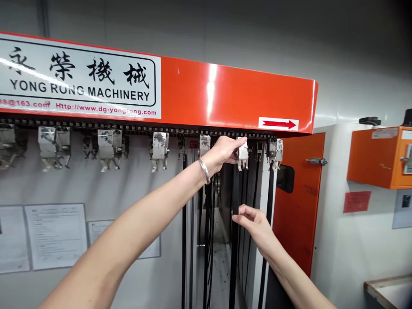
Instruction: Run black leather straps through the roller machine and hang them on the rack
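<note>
In the head view, a metal clip (pixel 242 153) under the far orange hood (pixel 225 98) is pinched by the left hand (pixel 225 150), while the black strip (pixel 236 189) just below it, judged light, limp and smooth, is nipped by the right hand (pixel 254 223), best near its top.

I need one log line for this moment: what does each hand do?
left hand: grips metal clip under orange hood | right hand: pinches black strip below clip
</note>
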`<state>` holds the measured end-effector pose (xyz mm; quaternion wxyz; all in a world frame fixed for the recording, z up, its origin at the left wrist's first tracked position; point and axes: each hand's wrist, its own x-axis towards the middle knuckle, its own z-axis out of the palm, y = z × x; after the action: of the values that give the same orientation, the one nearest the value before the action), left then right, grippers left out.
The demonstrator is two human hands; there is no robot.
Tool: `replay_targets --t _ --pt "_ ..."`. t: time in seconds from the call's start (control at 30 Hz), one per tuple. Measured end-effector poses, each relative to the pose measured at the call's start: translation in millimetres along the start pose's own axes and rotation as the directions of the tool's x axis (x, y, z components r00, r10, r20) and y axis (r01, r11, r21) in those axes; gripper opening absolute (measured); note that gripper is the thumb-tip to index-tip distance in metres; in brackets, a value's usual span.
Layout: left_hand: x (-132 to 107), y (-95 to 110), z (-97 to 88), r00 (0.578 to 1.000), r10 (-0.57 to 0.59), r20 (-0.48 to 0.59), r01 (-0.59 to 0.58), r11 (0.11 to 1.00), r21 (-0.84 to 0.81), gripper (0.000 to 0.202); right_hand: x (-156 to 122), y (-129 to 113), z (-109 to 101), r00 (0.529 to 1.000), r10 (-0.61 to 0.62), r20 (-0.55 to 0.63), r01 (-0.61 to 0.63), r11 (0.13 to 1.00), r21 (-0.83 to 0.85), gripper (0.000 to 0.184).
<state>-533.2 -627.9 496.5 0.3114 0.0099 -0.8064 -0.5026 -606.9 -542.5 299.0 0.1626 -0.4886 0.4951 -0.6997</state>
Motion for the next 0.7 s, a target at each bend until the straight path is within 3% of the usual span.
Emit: replay_targets --t 0.17,0.33,0.5,0.63,0.7 --pt "-18 -12 3.8 1.000 -0.012 -0.021 0.011 1.000 -0.011 0.032 8 2 -1 1.000 0.004 -0.004 -0.004 1.000 0.022 0.025" --pt "-40 -44 3.7 0.991 -0.003 -0.131 0.006 1.000 0.018 0.044 9 5 -4 1.000 0.018 -0.003 -0.017 0.999 0.037 0.025" --pt "-33 -65 6.1 0.960 0.144 -0.240 -0.110 0.983 0.147 0.027 14 4 -3 1.000 0.020 -0.015 -0.020 0.999 0.038 0.027" --pt "-32 -69 10.3 0.949 0.176 -0.261 -0.141 0.979 0.147 0.031 11 9 -3 0.999 0.031 -0.020 -0.031 0.999 0.009 0.020" --pt "-49 -75 12.7 0.947 0.197 -0.254 -0.173 0.979 0.112 0.040 -3 14 -6 0.999 0.007 -0.037 -0.008 1.000 -0.023 0.038"
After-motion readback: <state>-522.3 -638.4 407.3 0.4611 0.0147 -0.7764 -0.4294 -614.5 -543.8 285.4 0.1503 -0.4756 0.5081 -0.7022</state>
